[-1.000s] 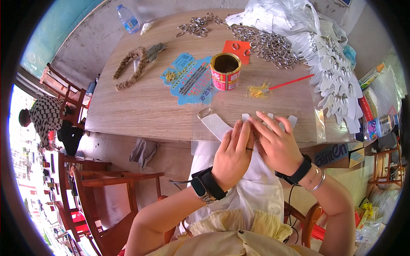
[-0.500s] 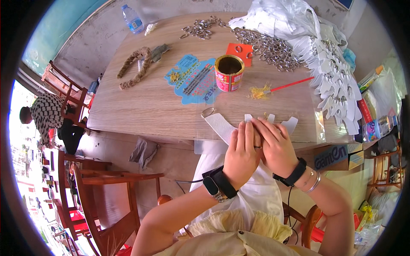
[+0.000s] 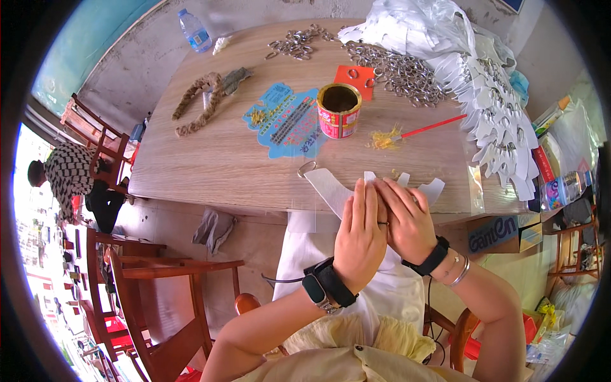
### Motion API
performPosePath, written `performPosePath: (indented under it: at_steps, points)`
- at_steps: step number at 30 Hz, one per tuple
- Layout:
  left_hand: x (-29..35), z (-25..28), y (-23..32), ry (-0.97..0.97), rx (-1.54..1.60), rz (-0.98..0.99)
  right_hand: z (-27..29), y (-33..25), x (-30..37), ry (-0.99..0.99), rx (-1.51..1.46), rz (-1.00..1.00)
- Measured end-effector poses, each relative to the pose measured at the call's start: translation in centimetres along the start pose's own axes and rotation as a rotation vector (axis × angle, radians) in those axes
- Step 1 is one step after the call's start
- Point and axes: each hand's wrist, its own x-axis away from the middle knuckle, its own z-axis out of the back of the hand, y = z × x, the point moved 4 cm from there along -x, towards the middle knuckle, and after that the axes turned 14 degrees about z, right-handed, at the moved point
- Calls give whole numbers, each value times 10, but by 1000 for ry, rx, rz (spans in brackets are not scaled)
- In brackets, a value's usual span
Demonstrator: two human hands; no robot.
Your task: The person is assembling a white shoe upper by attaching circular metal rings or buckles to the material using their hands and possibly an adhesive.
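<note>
Both hands lie flat, side by side, on a white felt-like cut-out piece (image 3: 326,186) at the table's near edge. My left hand (image 3: 363,239) has its fingers stretched out over the piece's middle. Beside it, my right hand (image 3: 405,219) presses down with fingers extended, its index side touching the left. White ends of the piece stick out on both sides; its centre is hidden. A metal ring (image 3: 307,169) lies by its left end. Beyond stand an open red-and-gold can (image 3: 339,121) and a red stick (image 3: 436,125) with a yellow, gluey tip.
Metal rings (image 3: 404,73) are heaped at the back, near a white plastic bag (image 3: 414,28). Stacked white cut-outs (image 3: 499,127) with rings line the right side. A blue card (image 3: 283,121), a fuzzy brown loop (image 3: 191,105) and a bottle (image 3: 194,30) are left. A person (image 3: 70,172) sits far left.
Both hands stay pressed on the white piece. The left forearm and wrist have shifted slightly; the view has moved a little. Nothing has been picked up or let go.
</note>
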Motion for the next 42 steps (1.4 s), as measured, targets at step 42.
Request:
performPosePath:
  at_steps: [42]
  points:
    - [0, 3, -4, -58, -62, 84, -2, 0, 1, 64, -9, -66]
